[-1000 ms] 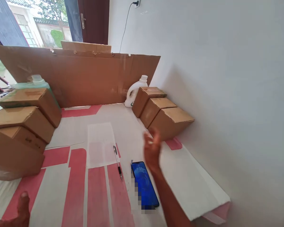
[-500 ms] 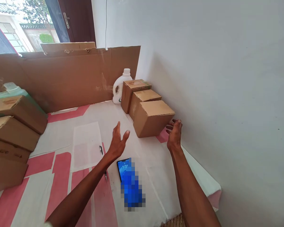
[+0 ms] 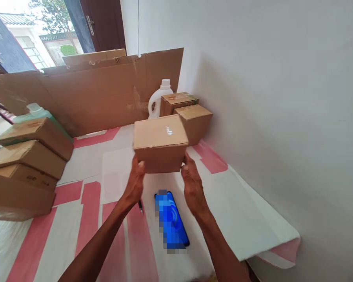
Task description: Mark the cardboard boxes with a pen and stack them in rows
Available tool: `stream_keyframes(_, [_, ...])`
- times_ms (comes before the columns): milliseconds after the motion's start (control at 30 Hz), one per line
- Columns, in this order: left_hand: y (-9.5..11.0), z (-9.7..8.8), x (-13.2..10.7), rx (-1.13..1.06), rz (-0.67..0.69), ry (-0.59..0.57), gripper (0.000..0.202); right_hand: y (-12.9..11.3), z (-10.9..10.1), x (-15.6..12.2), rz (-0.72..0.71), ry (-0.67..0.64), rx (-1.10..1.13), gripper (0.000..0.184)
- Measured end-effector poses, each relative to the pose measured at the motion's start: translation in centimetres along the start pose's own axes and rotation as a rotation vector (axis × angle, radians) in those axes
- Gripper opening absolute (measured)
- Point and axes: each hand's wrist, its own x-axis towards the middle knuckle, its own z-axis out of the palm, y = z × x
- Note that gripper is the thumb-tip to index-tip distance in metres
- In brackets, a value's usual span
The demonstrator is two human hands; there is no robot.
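Observation:
I hold a small brown cardboard box (image 3: 160, 143) lifted above the table, between both hands. My left hand (image 3: 135, 184) grips its lower left side and my right hand (image 3: 191, 184) grips its lower right side. Below the box lies a blue phone (image 3: 172, 219) with a lit screen, and a pen (image 3: 140, 206) shows just under my left wrist. Two more brown boxes (image 3: 191, 117) remain in a row along the white wall behind the held one.
A white-and-red cloth (image 3: 85, 211) covers the table. A stack of cardboard boxes (image 3: 26, 156) stands at the left. A cardboard sheet (image 3: 91, 90) stands along the back, with a white jug (image 3: 157, 100) in the corner. The table's edge (image 3: 270, 250) is at the right front.
Both hands closed on the nearest box of the row by the wall and lifted it toward me, over the phone. The row by the wall now has two boxes.

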Motion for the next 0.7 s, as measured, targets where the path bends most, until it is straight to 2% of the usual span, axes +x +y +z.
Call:
stream_keyframes(67, [1.2,-4.8,-4.2,0.112,-0.004,0.097,0.067,-2.6,2.6,-2.6,0.035,-0.123,0.046,0.059])
stream_keyframes(133, [2.2,-8.9,-8.3,0.247,-0.037,0.192,0.065,-4.1,5.0,-4.8,0.082,-0.253,0.088,0.060])
stream_keyframes(200, [2.6,-11.9,-11.9,0.339,-0.084,0.252,0.067,-4.6,7.2,-6.5,0.118,-0.358,0.139,0.058])
stream_keyframes(267, [2.7,-14.0,-14.9,0.367,-0.148,0.283,0.071,-4.4,9.0,-7.5,0.148,-0.432,0.204,0.057])
stream_keyframes(333, [2.6,-15.4,-17.1,0.364,-0.202,0.308,0.074,-4.0,10.0,-8.0,0.216,-0.478,0.280,0.059])
stream_keyframes(433, [2.7,-16.6,-19.1,0.329,-0.210,0.353,0.075,-3.8,10.5,-8.4,0.362,-0.503,0.401,0.067])
stream_keyframes(567, [2.4,-16.9,-20.0,0.250,-0.239,0.392,0.073,-4.2,10.1,-9.4,0.441,-0.583,0.467,0.065])
stream_keyframes(700, [0.2,-16.8,-19.9,0.228,-0.279,0.401,0.072,-3.1,10.4,-11.1,0.439,-0.615,0.441,0.064])
